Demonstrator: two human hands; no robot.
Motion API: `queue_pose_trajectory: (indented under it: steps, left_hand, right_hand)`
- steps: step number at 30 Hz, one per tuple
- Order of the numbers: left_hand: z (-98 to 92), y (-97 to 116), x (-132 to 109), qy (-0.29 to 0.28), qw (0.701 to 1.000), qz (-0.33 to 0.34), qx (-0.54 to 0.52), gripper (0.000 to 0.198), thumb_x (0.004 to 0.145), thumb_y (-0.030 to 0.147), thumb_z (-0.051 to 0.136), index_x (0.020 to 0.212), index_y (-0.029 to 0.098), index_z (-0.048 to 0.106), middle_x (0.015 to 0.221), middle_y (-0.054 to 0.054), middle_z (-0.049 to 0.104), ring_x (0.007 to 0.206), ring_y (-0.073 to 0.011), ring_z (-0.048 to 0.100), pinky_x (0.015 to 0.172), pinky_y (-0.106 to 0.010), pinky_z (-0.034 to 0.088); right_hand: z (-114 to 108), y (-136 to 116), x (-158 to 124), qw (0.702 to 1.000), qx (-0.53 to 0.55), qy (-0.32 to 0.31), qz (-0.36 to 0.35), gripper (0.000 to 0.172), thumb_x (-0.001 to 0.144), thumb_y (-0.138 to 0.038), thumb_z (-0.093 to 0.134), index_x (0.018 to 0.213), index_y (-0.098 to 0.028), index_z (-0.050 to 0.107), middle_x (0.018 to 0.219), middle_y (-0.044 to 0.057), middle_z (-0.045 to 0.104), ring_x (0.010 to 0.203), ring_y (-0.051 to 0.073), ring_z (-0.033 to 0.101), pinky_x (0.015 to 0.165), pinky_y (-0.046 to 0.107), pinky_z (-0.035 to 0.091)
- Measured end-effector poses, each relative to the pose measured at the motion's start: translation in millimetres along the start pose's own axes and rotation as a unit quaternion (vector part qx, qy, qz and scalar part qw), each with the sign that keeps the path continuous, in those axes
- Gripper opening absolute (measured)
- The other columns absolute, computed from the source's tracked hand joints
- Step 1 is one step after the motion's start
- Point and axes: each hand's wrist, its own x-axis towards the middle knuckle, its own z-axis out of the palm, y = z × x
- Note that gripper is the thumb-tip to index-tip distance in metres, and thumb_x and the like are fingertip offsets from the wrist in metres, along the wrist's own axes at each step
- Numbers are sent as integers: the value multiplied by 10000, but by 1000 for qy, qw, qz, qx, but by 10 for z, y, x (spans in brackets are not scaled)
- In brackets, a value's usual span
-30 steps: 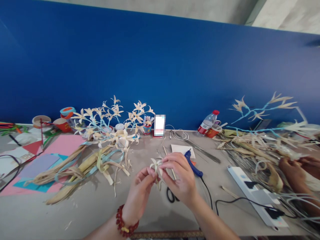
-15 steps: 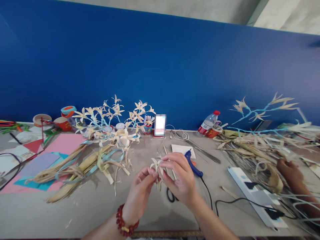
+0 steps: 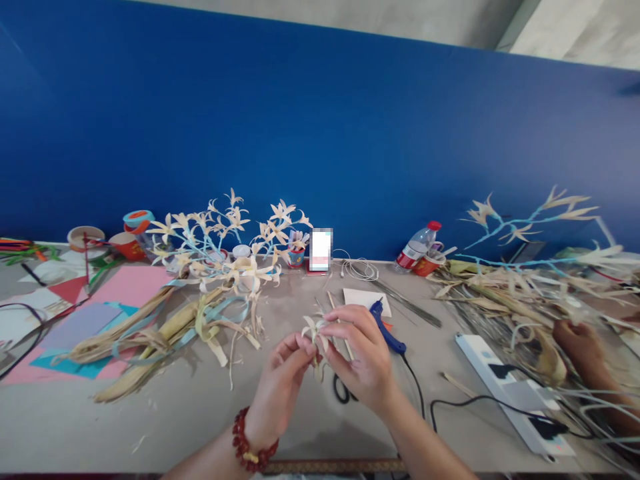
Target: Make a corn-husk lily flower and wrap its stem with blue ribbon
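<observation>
A small cream flower (image 3: 313,328) with narrow pointed petals is held between my two hands above the table. My left hand (image 3: 286,372), with a red bead bracelet at the wrist, pinches its base between thumb and fingers. From the right, my right hand (image 3: 361,353) closes thumb and fingertips on the petals, partly hiding them. Below the hands, scissors (image 3: 342,390) with black handles lie half covered by my right hand. Just beyond that hand, a blue glue gun (image 3: 387,328) rests near a white card (image 3: 365,299).
Flower branches (image 3: 215,247) with light-blue stems stand at the left, behind dried husk bundles (image 3: 175,333) and coloured paper (image 3: 133,285). A white power strip (image 3: 510,397) lies right, beside a co-worker's hand (image 3: 575,340). A bottle (image 3: 417,247) leans at the back.
Almost nothing differs. Both hands keep their hold on the flower in nearly the same place, and the view has shifted very slightly.
</observation>
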Motion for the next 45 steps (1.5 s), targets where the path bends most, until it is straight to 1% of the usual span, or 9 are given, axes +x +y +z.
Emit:
queue_pose_trajectory:
  steps: [6,13,19,23,27,32,38,45]
  left_hand:
    - [-25,-12,2,-5,1000,-1,1,133,798,204,661,683,153,620,700,-7,527,713,-132,457,714,-248,376]
    - [-15,-7,3,-11,1000,0,3,125,805,192,654,693,150,614,709,-7,535,713,-128,455,715,-251,375]
    - [-44,-24,3,-9,1000,4,11,110,807,189,643,708,150,615,710,-10,537,712,-131,465,711,-253,374]
    - [-59,-38,12,-17,1000,6,17,101,815,176,628,720,152,607,710,-4,537,710,-127,456,710,-248,371]
    - [-66,-42,3,-19,999,14,40,111,820,172,624,714,156,594,705,-1,547,703,-123,456,705,-241,371]
    - [-89,-56,-16,-14,996,33,85,119,822,205,641,724,158,592,712,-4,556,708,-125,461,705,-241,376]
    - [-110,-64,-20,-29,992,50,110,145,824,242,655,732,163,577,708,5,544,681,-113,447,669,-229,369]
    - [-127,-78,-32,-36,987,69,138,134,839,247,635,746,169,580,724,4,539,686,-117,450,666,-228,372]
  right_hand:
    - [-22,-27,18,1000,10,4,0,228,800,-67,578,961,-223,624,976,76,638,913,227,598,809,411,492]
    - [-24,-30,17,1000,9,-11,-2,234,795,-59,583,966,-213,623,997,83,629,933,229,589,824,418,484]
    - [-51,-51,50,999,31,8,1,262,779,-24,588,960,-207,633,987,78,618,923,216,583,815,400,482]
    - [-50,-39,53,1000,26,-3,-1,243,778,-27,591,942,-201,630,993,80,615,926,217,576,818,405,477]
    - [-28,-40,55,1000,28,0,0,218,785,-31,581,917,-199,620,966,76,616,911,215,577,811,404,478]
    - [-29,-63,49,999,45,1,11,253,776,-22,588,954,-201,605,975,75,615,923,213,579,818,392,483]
    - [-66,-96,38,997,70,0,23,253,781,-31,588,970,-200,598,977,77,612,931,211,578,815,379,488]
    - [-71,-97,-4,997,74,6,20,289,772,-28,598,1003,-202,595,981,75,626,957,217,575,882,410,469]
